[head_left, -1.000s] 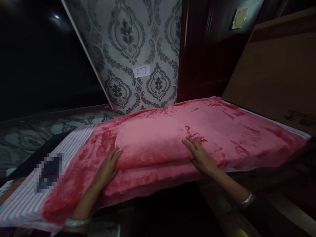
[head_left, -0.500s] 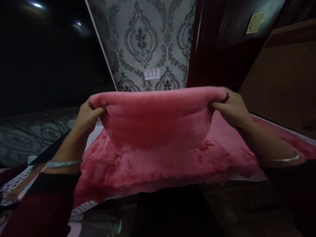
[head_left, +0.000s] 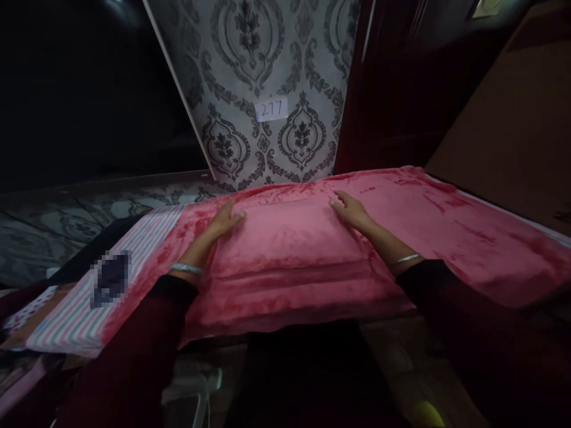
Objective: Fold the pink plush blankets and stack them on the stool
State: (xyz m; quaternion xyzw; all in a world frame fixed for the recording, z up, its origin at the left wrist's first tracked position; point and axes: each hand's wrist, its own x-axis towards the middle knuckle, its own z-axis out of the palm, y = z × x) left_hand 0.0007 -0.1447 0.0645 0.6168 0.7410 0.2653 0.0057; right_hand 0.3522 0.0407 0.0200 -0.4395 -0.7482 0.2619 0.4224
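The folded pink blanket (head_left: pixel 289 244) is lying on a spread pink blanket layer (head_left: pixel 468 238) over a striped sheet (head_left: pixel 89 303). The left hand (head_left: pixel 225 220) and right hand (head_left: pixel 352 209) are resting flat on its far corners, each grip open, clasping nothing. Patterned wallpaper (head_left: pixel 267 59) carrying a "277" label (head_left: pixel 272 109) is standing behind; a dark door (head_left: pixel 401 89) is adjoining it.

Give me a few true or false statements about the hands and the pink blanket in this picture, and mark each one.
1. Both hands rest flat on the folded pink blanket. True.
2. The left hand grips a pair of scissors. False: it lies open on the blanket.
3. A paper label on the patterned wall reads 277. True.
4. The right hand is lifting the blanket into the air. False: the blanket lies flat.
5. A bangle sits on the left wrist. True.
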